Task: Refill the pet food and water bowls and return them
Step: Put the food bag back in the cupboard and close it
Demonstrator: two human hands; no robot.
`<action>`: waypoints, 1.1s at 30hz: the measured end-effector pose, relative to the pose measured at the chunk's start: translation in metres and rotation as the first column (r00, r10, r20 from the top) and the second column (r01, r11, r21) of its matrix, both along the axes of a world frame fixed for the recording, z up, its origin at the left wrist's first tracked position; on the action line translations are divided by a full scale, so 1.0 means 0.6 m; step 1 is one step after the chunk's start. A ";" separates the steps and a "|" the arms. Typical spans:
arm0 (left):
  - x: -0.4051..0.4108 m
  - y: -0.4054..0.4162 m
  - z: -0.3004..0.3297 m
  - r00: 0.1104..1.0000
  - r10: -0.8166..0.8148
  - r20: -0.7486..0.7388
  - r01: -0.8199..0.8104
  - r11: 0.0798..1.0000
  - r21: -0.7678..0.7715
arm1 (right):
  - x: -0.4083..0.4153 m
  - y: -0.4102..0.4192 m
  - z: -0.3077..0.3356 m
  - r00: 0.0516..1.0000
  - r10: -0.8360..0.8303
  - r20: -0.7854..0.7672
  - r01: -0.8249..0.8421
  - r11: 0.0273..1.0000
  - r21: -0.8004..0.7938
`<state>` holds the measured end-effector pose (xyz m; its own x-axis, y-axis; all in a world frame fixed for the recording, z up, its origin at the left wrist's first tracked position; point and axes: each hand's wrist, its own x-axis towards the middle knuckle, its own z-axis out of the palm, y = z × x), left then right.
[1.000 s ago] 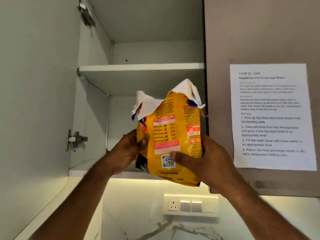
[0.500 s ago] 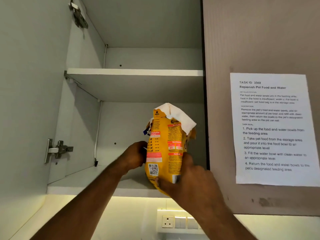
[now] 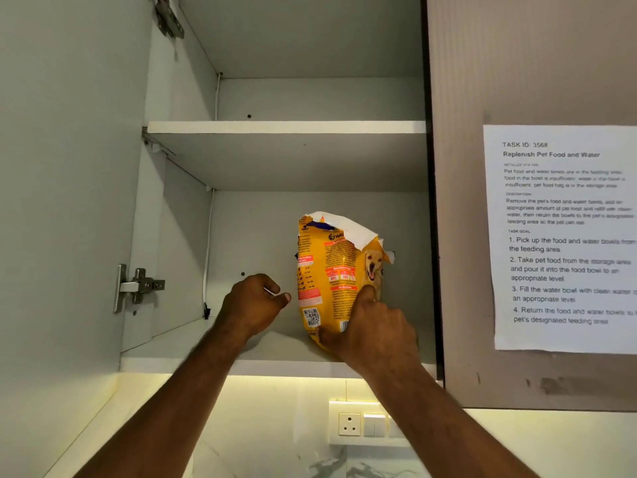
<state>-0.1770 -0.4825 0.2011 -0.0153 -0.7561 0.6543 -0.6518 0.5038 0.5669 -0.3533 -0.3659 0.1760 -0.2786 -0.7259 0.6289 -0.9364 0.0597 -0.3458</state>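
A yellow pet food bag (image 3: 331,270) with a torn-open white top and a dog picture stands upright on the lower shelf (image 3: 206,346) of an open wall cabinet, toward the right side. My right hand (image 3: 375,332) holds the bag's lower right part, thumb on the front and index finger stretched up along it. My left hand (image 3: 251,308) hovers just left of the bag with its fingers curled, a small gap between thumb and bag. No bowls are in view.
The cabinet door (image 3: 62,201) stands open at the left, with a metal hinge (image 3: 138,286). The upper shelf (image 3: 286,127) is bare. A printed task sheet (image 3: 565,236) hangs on the closed door to the right. A wall socket (image 3: 350,424) sits below the cabinet.
The bag went from in front of the cabinet into it and now rests on the lower shelf. My left hand has let go of it; my right hand stays on it.
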 end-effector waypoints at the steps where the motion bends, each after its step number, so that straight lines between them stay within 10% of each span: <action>1: 0.004 0.009 -0.002 1.000 -0.014 -0.020 0.014 1.000 -0.012 | 0.001 -0.002 0.000 1.000 -0.004 0.005 0.004 1.000 0.001; 33: 0.055 0.406 -0.054 0.939 -0.279 -0.203 0.202 0.921 -0.334 | 0.085 0.387 -0.028 0.993 -0.011 -0.120 -0.044 0.894 -0.446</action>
